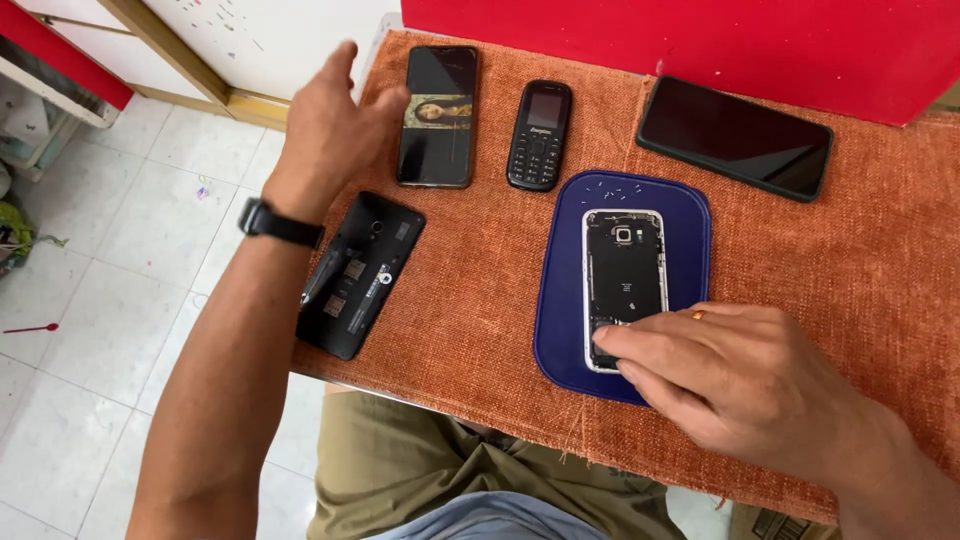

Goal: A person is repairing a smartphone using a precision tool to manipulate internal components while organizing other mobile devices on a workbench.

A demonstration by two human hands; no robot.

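An opened smartphone [624, 270] with its back off and its insides showing lies on a dark blue mat [560, 330]. My right hand [735, 375] rests on the mat, its fingertips pressing the phone's lower end; a ring is on one finger. My left hand [330, 130], with a black watch on the wrist, hovers with fingers apart beside a smartphone with a lit screen [438, 115], holding nothing. A black phone back panel with inner parts [360, 272] lies below that hand.
A black keypad phone [539, 135] and a large dark smartphone [733, 137] lie on the orange-brown cloth [480, 290] covering the table. A red board [700, 35] stands at the back. The table's left edge drops to a white tiled floor [100, 300].
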